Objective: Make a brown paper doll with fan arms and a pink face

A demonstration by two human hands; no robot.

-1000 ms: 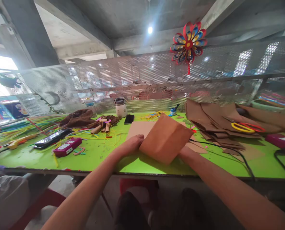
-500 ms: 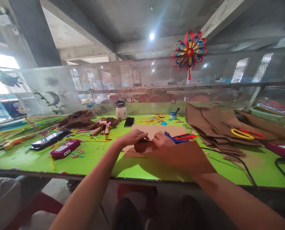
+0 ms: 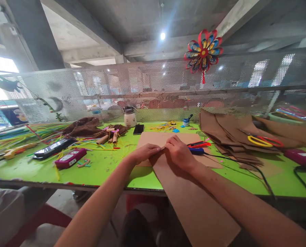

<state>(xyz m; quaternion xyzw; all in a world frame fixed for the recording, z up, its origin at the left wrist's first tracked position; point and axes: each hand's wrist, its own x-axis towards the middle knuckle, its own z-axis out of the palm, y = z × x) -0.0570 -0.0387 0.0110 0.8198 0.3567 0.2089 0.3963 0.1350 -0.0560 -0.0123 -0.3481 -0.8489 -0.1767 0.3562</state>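
A long strip of brown paper runs from my fingers down over the table's front edge toward my lap. Its far end is pinched between the fingertips of my left hand and my right hand, which nearly meet. Both hands are closed on that end; the exact edge under the fingers is partly hidden. Under them lies a light brown sheet of cardboard on the green table. Just right of my right hand rests a blue-handled tool with a black cord, beside red-handled scissors.
Stacked brown paper with yellow-and-red scissors lies at the right. To the left are a magenta box, a black device and small paper rolls. A phone, a white jar and a perforated screen stand behind.
The brown paper has swung from lying across my right forearm to hanging down toward me between my arms. My right hand now shows above it, and both hands have come together at its end.
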